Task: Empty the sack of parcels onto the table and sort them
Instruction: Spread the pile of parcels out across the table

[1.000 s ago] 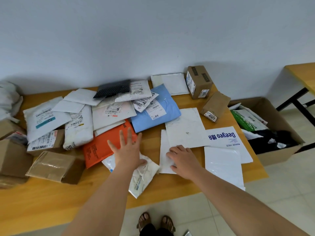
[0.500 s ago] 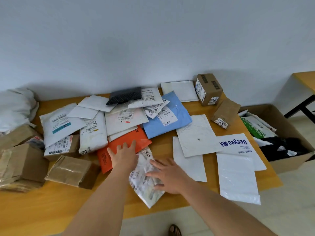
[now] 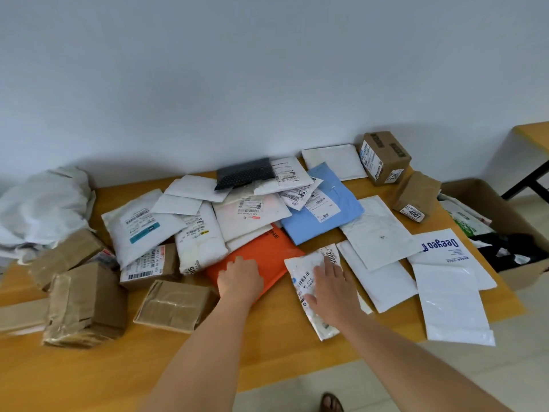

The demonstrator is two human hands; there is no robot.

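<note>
Sorting underway: left hand [image 3: 241,278] lay flat, fingers spread, on orange mailer [image 3: 261,257]. Right hand [image 3: 332,288] pressed open on crumpled white parcel [image 3: 309,281] just right of orange mailer, on counter [image 3: 89,376]. Next, likely: slide parcel into pile.

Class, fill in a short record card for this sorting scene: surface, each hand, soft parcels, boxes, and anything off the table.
surface: wooden table against a white wall
left hand: flat on the orange mailer
right hand: flat on the crumpled white parcel
soft parcels: blue mailer and white mailers overlapping mid-table; Deeyeo bag to the right
boxes: taped brown boxes at left; two small boxes at far right
off the table: open carton on the floor, holding bags
sack: white, bunched at far left
</note>
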